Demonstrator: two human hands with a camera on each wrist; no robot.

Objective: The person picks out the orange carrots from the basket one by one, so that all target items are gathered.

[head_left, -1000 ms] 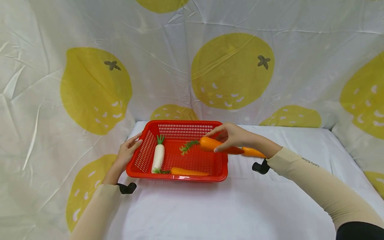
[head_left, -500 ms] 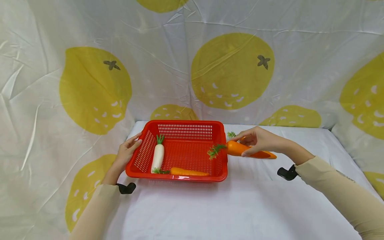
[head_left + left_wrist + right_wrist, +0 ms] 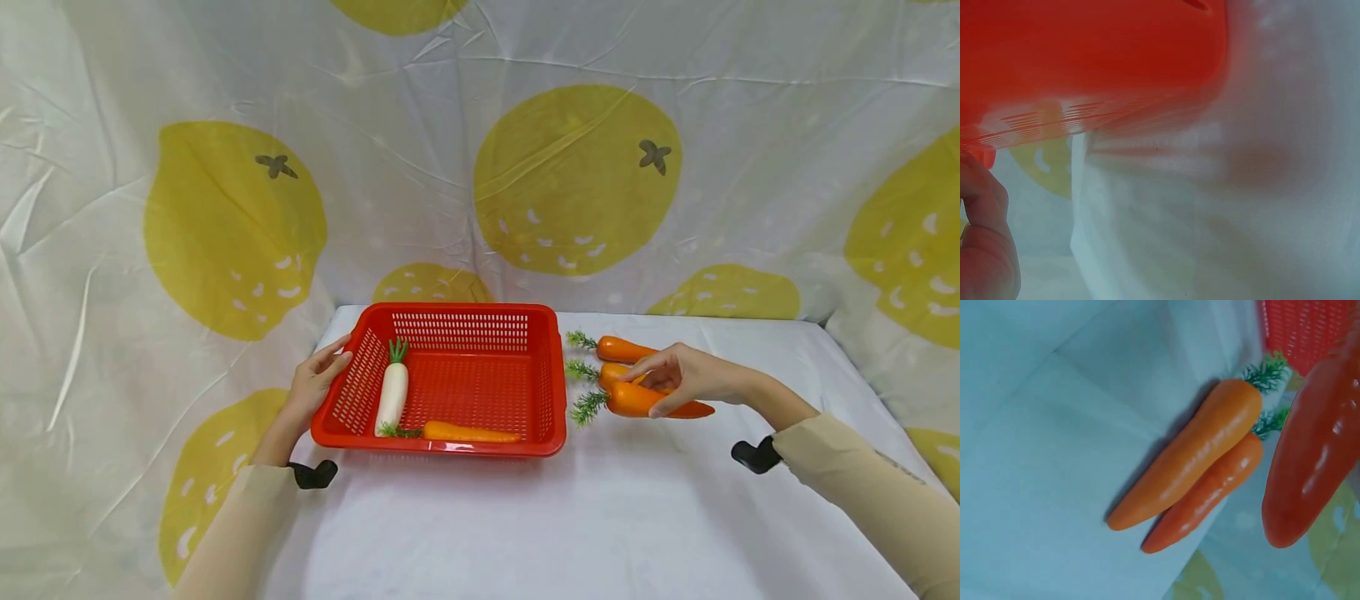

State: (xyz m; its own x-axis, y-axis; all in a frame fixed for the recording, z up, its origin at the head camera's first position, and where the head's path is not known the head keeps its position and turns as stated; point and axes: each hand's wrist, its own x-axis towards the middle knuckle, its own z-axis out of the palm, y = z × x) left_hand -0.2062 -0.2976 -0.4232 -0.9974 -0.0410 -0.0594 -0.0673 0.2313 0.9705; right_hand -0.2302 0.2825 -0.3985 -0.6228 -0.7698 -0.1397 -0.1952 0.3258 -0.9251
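In the head view my right hand [image 3: 693, 375] pinches an orange carrot [image 3: 630, 399] from above, thumb on the near side. The carrot's leafy green top points left towards the basket. Beyond it two more carrots lie on the white cloth, the far one [image 3: 624, 348] and a middle one [image 3: 611, 374] partly hidden by my fingers. The right wrist view shows the held carrot [image 3: 1310, 462] raised close to the camera, above those two. My left hand [image 3: 311, 387] grips the left rim of a red plastic basket [image 3: 442, 446].
Inside the basket a white radish [image 3: 392, 396] with green stalks lies along the left wall, and a carrot [image 3: 468, 432] lies along the near wall. A white cloth [image 3: 480, 533] covers the table. A lemon-print curtain [image 3: 420, 167] hangs behind.
My right hand has carried the carrot out from over the basket, rightwards and nearer, to beside the other two carrots. My left hand stays on the basket's rim.
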